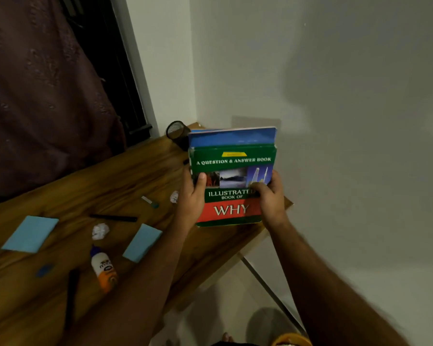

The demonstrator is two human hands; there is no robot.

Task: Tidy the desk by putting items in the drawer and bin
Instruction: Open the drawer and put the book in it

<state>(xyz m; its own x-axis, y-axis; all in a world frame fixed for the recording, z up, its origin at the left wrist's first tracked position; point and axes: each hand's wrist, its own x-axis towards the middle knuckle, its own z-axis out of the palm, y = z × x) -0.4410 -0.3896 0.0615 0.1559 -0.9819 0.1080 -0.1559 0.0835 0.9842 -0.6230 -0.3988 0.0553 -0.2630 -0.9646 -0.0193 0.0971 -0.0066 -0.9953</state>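
Books, a green-and-red hardcover titled "Illustrated Book of Why" [231, 186] with a blue-covered book [231, 137] stacked behind it, were held upright over the right end of the brown wooden desk [115, 171]. The left hand [191, 198] gripped the stack's left edge and the right hand [270, 196] gripped its right edge, thumbs on the front cover. Left of the books, on the desk, lay two light blue paper pads [30, 233], a crumpled white paper ball [100, 231], a white-and-orange glue bottle [104, 269] and a black pen [113, 218]; a black mesh cup [177, 133] stood behind them.
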